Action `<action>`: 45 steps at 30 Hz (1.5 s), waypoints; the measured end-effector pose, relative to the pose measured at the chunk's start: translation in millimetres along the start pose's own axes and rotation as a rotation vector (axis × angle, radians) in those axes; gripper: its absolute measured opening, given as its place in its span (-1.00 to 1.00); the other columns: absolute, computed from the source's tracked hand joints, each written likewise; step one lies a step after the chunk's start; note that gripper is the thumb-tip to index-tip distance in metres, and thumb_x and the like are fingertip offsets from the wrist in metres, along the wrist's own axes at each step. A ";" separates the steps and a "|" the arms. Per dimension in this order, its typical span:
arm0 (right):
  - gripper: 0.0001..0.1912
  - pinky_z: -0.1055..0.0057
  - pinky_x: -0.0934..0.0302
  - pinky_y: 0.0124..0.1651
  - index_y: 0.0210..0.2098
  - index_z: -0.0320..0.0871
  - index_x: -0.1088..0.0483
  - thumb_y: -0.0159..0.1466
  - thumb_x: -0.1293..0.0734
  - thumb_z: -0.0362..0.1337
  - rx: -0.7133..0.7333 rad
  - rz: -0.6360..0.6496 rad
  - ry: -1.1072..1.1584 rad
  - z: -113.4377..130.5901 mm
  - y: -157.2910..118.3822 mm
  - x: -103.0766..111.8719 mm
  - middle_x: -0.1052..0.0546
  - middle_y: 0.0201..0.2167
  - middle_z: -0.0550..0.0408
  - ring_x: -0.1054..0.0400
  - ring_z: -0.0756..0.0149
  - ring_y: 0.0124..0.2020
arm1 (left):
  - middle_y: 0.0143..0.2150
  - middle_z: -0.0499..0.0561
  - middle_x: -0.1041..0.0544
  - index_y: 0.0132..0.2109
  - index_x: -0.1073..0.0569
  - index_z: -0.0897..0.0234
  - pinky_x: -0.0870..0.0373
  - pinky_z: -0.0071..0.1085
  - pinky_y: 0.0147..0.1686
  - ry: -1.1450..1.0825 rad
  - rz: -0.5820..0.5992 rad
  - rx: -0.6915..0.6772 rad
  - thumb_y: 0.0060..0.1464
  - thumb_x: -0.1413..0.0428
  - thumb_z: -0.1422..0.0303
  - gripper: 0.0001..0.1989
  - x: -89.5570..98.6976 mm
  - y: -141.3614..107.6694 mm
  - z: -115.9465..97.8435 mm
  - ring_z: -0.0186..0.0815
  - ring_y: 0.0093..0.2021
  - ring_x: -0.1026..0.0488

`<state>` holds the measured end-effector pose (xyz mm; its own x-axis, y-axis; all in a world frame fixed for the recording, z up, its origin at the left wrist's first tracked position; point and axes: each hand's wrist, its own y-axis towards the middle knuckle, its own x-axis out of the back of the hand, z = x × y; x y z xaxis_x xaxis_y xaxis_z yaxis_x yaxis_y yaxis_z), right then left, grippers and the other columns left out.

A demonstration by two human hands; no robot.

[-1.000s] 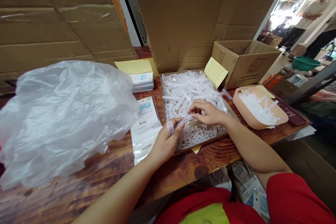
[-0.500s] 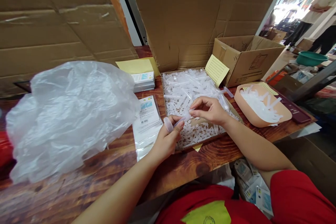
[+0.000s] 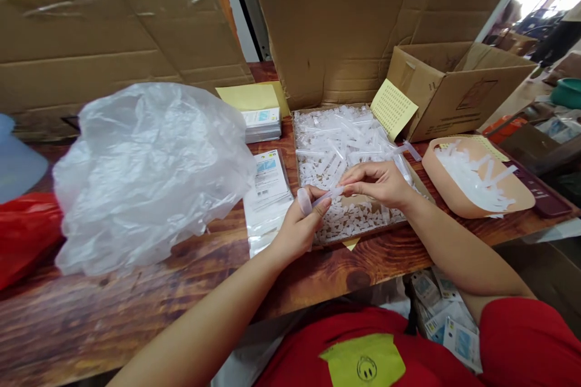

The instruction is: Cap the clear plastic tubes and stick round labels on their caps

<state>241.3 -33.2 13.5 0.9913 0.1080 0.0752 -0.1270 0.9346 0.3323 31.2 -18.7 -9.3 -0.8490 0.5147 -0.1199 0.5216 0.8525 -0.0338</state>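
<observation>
My left hand (image 3: 303, 217) is closed around a translucent plastic strip (image 3: 305, 201), whose looped end stands up above the fingers. The strip's other end reaches toward my right hand (image 3: 376, 184), which pinches at its tip with thumb and forefinger; what exactly lies between those fingertips is too small to make out. Both hands hover over a shallow cardboard tray (image 3: 424, 190). It is filled with clear plastic strips (image 3: 340, 133) at the back and small white pieces (image 3: 354, 224) at the front.
A crumpled plastic bag (image 3: 154, 175) covers the table's left side. Printed cards in sleeves (image 3: 270, 178) lie beside the tray. To the right stand a peach bin (image 3: 454, 187) of white strips and an open cardboard box (image 3: 467, 97). Cardboard sheets (image 3: 336, 24) rise behind.
The view has turned left, so everything sits further right and a blue object shows at the left edge. Both hands stay at the strip, in nearly the same pose.
</observation>
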 end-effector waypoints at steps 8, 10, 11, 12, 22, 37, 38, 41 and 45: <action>-0.65 0.40 -0.45 -0.46 -0.49 -0.15 -0.57 0.00 -0.65 -0.03 -0.175 -0.011 0.079 -3.8 -1.3 -6.4 -0.66 -0.36 0.04 -0.47 0.39 -0.48 | -0.44 -0.10 -0.32 -0.28 -0.39 0.22 -0.19 -0.42 -0.41 0.153 -0.081 -0.087 0.08 -0.27 0.04 -0.64 1.4 2.0 6.8 -0.33 -0.40 -0.28; -0.62 0.42 -0.41 -0.49 -0.49 -0.16 -0.56 -0.01 -0.64 0.01 -0.195 -0.020 0.065 -5.1 -1.1 -9.3 -0.65 -0.40 0.04 -0.46 0.39 -0.50 | -0.43 -0.08 -0.33 -0.29 -0.40 0.22 -0.22 -0.41 -0.38 0.179 -0.100 -0.103 0.09 -0.26 0.05 -0.66 0.6 2.5 7.2 -0.30 -0.35 -0.32; -0.60 0.43 -0.39 -0.50 -0.49 -0.16 -0.55 -0.01 -0.64 0.03 -0.198 -0.023 0.062 -5.3 -0.8 -10.5 -0.64 -0.42 0.05 -0.46 0.39 -0.50 | -0.43 -0.07 -0.34 -0.29 -0.40 0.22 -0.23 -0.40 -0.37 0.192 -0.108 -0.114 0.09 -0.26 0.06 -0.66 -0.1 2.9 7.4 -0.28 -0.34 -0.33; -0.58 0.44 -0.37 -0.50 -0.49 -0.16 -0.54 -0.02 -0.64 0.05 -0.200 -0.026 0.056 -4.9 -0.5 -11.2 -0.63 -0.44 0.05 -0.47 0.38 -0.49 | -0.42 -0.07 -0.35 -0.29 -0.40 0.22 -0.24 -0.40 -0.36 0.204 -0.117 -0.127 0.10 -0.25 0.06 -0.66 -0.9 3.3 7.6 -0.28 -0.32 -0.34; -0.76 0.31 -0.35 -0.19 -0.30 -0.13 -0.51 0.35 -0.37 -0.08 -0.052 0.050 -0.701 13.0 0.2 22.5 -0.62 -0.33 0.02 -0.49 0.24 -0.28 | -0.45 -0.12 -0.29 -0.26 -0.37 0.22 -0.16 -0.45 -0.46 0.052 -0.114 -0.156 0.12 -0.23 -0.02 -0.60 -5.1 13.5 5.1 -0.38 -0.45 -0.22; -0.78 0.23 -0.40 -0.09 -0.13 -0.07 -0.59 0.36 -0.30 -0.39 0.213 0.103 -0.896 11.8 -0.9 26.2 -0.58 -0.22 0.00 -0.48 0.22 -0.19 | -0.22 0.02 -0.56 -0.10 -0.55 0.23 -0.38 -0.40 -0.16 0.113 -0.037 -0.191 0.22 -0.13 0.09 -0.69 -5.6 11.9 1.3 -0.22 -0.11 -0.49; -0.80 0.25 -0.41 -0.11 -0.13 -0.04 -0.60 0.37 -0.32 -0.37 0.291 -0.014 -0.787 17.4 -0.9 24.7 -0.58 -0.22 0.03 -0.48 0.24 -0.20 | -0.18 0.03 -0.58 -0.10 -0.55 0.24 -0.39 -0.39 -0.10 0.130 -0.024 -0.197 0.24 -0.11 0.11 -0.69 -6.2 12.2 0.9 -0.21 -0.07 -0.50; -0.81 0.29 -0.41 -0.20 -0.14 0.02 -0.60 0.36 -0.38 -0.37 0.411 -0.235 -0.475 28.8 -1.9 6.0 -0.59 -0.22 0.10 -0.49 0.29 -0.24 | -0.09 0.06 -0.62 -0.07 -0.55 0.27 -0.38 -0.34 0.03 0.196 0.002 -0.194 0.26 -0.09 0.15 -0.69 -9.1 12.7 0.0 -0.19 -0.02 -0.52; -0.79 0.27 -0.43 -0.09 -0.15 0.03 -0.61 0.35 -0.40 -0.42 0.457 -0.237 -0.352 31.8 -3.7 -28.1 -0.64 -0.21 0.12 -0.52 0.28 -0.15 | 0.01 0.08 -0.64 -0.03 -0.56 0.28 -0.36 -0.28 0.13 0.266 0.053 -0.204 0.27 -0.08 0.16 -0.68 -12.8 12.6 -1.3 -0.16 0.03 -0.53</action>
<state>212.9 -50.5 40.1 0.9333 -0.2758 0.2298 0.0160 0.6715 0.7408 48.5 -14.4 -6.8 -0.8277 0.5415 0.1475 0.5605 0.8110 0.1679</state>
